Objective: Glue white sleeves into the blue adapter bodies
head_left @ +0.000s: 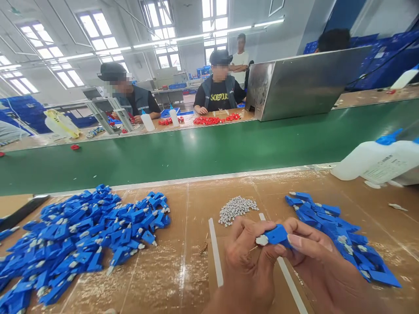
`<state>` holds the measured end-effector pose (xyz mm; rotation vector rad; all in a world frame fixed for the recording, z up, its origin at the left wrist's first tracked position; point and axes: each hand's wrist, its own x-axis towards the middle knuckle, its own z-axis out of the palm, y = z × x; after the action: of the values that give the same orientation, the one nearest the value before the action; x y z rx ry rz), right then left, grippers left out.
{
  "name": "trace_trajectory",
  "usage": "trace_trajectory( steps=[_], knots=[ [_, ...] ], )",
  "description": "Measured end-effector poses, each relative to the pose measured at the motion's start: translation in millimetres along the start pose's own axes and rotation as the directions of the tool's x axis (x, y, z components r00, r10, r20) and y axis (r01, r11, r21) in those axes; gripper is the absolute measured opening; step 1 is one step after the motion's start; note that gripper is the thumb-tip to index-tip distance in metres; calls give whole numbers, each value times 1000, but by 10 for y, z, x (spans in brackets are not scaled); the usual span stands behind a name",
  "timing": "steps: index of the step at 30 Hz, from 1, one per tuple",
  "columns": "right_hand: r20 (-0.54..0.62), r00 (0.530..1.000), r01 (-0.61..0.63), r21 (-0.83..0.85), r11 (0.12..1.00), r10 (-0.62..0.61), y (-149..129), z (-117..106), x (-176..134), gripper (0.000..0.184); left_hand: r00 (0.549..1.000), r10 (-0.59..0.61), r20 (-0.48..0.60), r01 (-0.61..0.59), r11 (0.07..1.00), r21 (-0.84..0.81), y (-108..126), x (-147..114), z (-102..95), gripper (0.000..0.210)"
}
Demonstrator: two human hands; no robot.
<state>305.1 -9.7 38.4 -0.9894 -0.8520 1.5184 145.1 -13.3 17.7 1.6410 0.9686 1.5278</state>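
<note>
A small blue plastic part (276, 235) with a whitish tip is held between my two hands, above the bench in front of me. My left hand (250, 257) pinches its left end between thumb and fingers, near the tip. On the other end, the thumb and fingers of my right hand (319, 253) are closed. Just beyond my hands lies a heap of small grey pieces (237, 209). A pile of similar blue parts (343, 240) sits beside my right hand, partly hidden by it. A much larger pile of blue parts (85, 235) spreads across the left side.
White tape strips (216, 253) mark the brown bench top (173, 270). White bottles with blue caps (376, 161) stand at the right. Beyond runs a green conveyor belt (196, 150). Across it, people work near red parts (212, 119) and a metal housing (301, 87).
</note>
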Motion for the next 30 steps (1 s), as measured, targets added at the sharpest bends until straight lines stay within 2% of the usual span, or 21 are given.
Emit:
trace_trajectory(
  steps=[1, 3, 6, 8, 11, 14, 18, 25, 30],
  knots=[
    [28, 999, -16, -63, 998, 17, 19, -44, -2, 41, 999, -41, 3, 41, 999, -28, -12, 13, -45, 21],
    [93, 994, -26, -294, 956, 55, 92, -184, -11, 43, 980, -198, -13, 195, 973, -123, -70, 61, -158, 28],
    [151, 985, 38, -667, 744, 85, 271, -398, -67, 39, 904, -424, -62, 392, 877, -278, -269, 180, -339, 43],
    [162, 983, 65, -757, 650, 91, 392, -467, -119, 36, 862, -499, -85, 450, 832, -324, -454, 246, -428, 53],
    [182, 976, 60, -758, 650, 122, 507, -446, -168, 35, 827, -550, -119, 483, 802, -351, -704, 264, -481, 65],
    [200, 967, 50, -755, 654, 157, 528, -379, -164, 40, 814, -568, -121, 499, 790, -356, -825, 208, -474, 64],
    [253, 950, 92, -788, 609, 183, 523, -377, -157, 48, 812, -575, -98, 509, 780, -365, -830, 145, -472, 61],
    [367, 919, 266, -846, 463, 142, 539, -382, -238, 34, 810, -582, -73, 518, 768, -376, -811, 119, -491, 58],
    [375, 925, 325, -863, 387, 58, 594, -387, -261, 24, 794, -602, -79, 533, 753, -385, -826, 104, -496, 63]
  ],
)
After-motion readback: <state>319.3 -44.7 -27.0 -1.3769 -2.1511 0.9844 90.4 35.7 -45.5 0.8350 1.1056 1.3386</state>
